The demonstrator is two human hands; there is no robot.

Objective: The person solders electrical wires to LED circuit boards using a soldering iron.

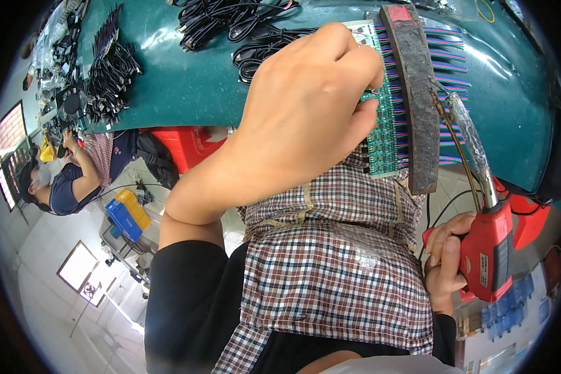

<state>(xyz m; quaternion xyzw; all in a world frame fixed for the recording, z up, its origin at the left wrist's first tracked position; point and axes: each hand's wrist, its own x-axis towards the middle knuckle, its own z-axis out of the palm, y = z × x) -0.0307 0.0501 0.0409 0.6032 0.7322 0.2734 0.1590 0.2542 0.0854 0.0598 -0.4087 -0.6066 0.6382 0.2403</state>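
My left hand [311, 103] is closed in a pinch over the left edge of a green circuit board panel [385, 146]. Its fingertips touch or hover just above the board, and whatever they pinch is too small and hidden to name. Across rows of thin multicoloured wires [450, 56], which run out to the right of the panel, lies a heavy dark bar [416, 106]. My right hand [445, 255] grips a red soldering gun [489, 255]. Its metal barrel and thin feed tube [458, 140] point up, with the tip beside the bar's right side.
Bundles of black cables [212, 22] lie on the green tabletop [174, 84] behind my left hand, with another pile [112, 78] farther left. A red stool [187, 146] stands below the table edge. At the far left another person [75, 181] sits working.
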